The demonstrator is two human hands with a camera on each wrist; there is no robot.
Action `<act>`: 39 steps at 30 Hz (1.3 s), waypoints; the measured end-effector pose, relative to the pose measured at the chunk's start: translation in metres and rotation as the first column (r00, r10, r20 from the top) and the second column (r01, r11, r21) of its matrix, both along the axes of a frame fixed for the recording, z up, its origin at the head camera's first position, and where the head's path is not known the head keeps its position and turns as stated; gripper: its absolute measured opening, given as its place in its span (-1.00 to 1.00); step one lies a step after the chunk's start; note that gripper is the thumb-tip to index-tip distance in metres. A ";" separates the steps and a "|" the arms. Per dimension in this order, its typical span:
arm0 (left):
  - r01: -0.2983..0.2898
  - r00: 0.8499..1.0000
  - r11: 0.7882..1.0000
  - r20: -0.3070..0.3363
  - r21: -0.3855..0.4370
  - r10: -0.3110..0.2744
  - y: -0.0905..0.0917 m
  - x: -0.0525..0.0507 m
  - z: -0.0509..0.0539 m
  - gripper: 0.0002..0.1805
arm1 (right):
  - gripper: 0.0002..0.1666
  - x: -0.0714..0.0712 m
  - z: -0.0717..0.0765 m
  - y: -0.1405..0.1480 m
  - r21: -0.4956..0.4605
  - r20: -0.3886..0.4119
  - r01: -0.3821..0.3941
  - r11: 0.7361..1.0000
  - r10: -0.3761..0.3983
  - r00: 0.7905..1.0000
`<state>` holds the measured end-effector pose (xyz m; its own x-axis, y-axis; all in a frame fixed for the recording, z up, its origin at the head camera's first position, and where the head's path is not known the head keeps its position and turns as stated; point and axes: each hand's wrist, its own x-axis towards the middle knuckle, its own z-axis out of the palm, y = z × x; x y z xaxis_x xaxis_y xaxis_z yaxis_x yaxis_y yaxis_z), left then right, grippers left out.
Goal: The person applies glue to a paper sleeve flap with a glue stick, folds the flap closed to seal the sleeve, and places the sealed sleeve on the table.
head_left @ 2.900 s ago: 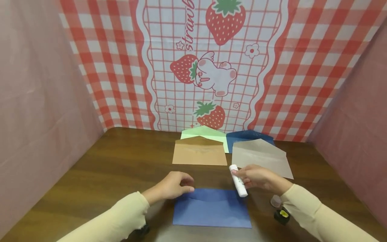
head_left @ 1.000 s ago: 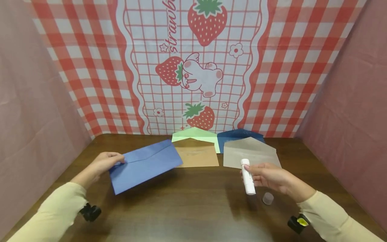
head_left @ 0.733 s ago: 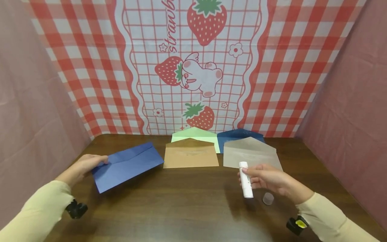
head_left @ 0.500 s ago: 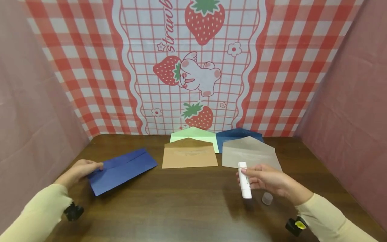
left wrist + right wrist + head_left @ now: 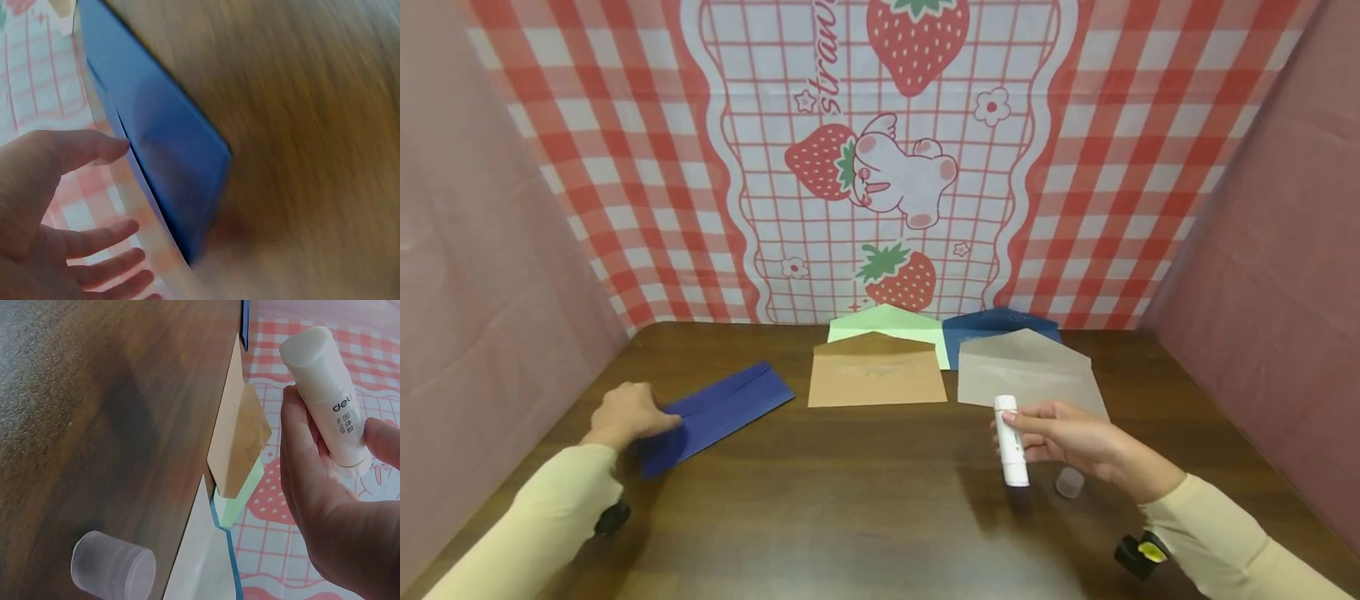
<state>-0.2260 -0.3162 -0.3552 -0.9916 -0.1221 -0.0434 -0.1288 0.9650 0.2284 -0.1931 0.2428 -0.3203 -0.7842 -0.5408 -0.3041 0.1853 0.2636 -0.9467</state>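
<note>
A blue envelope (image 5: 733, 407) lies aslant on the left of the table. My left hand (image 5: 628, 414) is at its left end; in the left wrist view the thumb (image 5: 103, 149) is at the envelope's edge, and the other fingers are spread apart from it, holding nothing. On the right, my right hand (image 5: 1078, 442) grips a white glue stick (image 5: 1012, 446) between thumb and fingers, above the table. Its label shows in the right wrist view. A translucent cap (image 5: 1069, 482) sits on the table beside that hand.
Toward the back stand or lie a tan envelope (image 5: 877, 385), a pale green envelope (image 5: 886, 318), a dark blue envelope (image 5: 955, 337) and a grey envelope (image 5: 1026, 367), flaps raised. Behind them hangs a strawberry-print cloth (image 5: 700, 192). Pink cloth (image 5: 1262, 250) borders the sides.
The blue envelope went from the front middle to the left in my left hand and came down onto the table; those fingers have now loosened. My right hand keeps the glue stick.
</note>
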 end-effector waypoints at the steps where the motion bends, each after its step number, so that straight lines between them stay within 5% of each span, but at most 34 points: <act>1: 0.018 1.000 1.000 -0.008 -0.023 -0.019 0.007 -0.002 0.000 -0.38 | -0.48 0.000 0.000 0.000 0.000 -0.002 0.002 1.000 -0.002 1.000; 4: 0.114 0.991 0.992 -0.062 -0.055 -0.117 0.035 -0.010 -0.003 -0.41 | -0.47 -0.002 0.000 -0.002 0.001 -0.007 0.006 1.000 -0.006 1.000; 7: 0.254 0.961 0.967 -0.101 -0.032 -0.256 0.069 -0.017 -0.007 -0.45 | -0.46 -0.003 0.000 -0.006 0.000 -0.009 0.003 1.000 -0.003 1.000; 9: 0.355 0.928 0.934 -0.110 -0.020 -0.355 0.092 -0.020 -0.008 -0.47 | -0.46 -0.004 0.000 -0.009 0.000 -0.012 -0.001 1.000 0.001 1.000; 14: 0.576 0.805 0.815 -0.125 -0.067 -0.579 0.150 -0.027 -0.014 -0.54 | -0.47 -0.003 -0.001 -0.009 -0.002 -0.016 0.006 1.000 -0.006 1.000; 16: 0.610 0.784 0.790 -0.101 -0.061 -0.613 0.168 -0.027 -0.016 -0.53 | -0.48 -0.003 -0.001 -0.008 -0.008 -0.014 0.008 1.000 -0.008 1.000; 23: 0.578 0.816 0.816 0.021 0.005 -0.578 0.196 -0.022 -0.022 -0.47 | -0.52 -0.001 -0.004 -0.002 -0.051 -0.015 -0.009 0.999 0.008 1.000; 33: 0.605 0.794 0.796 0.053 0.029 -0.605 0.194 0.013 -0.023 -0.39 | -0.60 -0.003 -0.010 0.001 -0.090 0.006 -0.027 0.996 0.028 1.000; 39: 0.639 0.769 0.769 0.004 0.017 -0.639 0.188 0.038 -0.021 -0.43 | -0.54 -0.005 -0.011 -0.007 -0.079 0.012 -0.019 0.997 0.020 1.000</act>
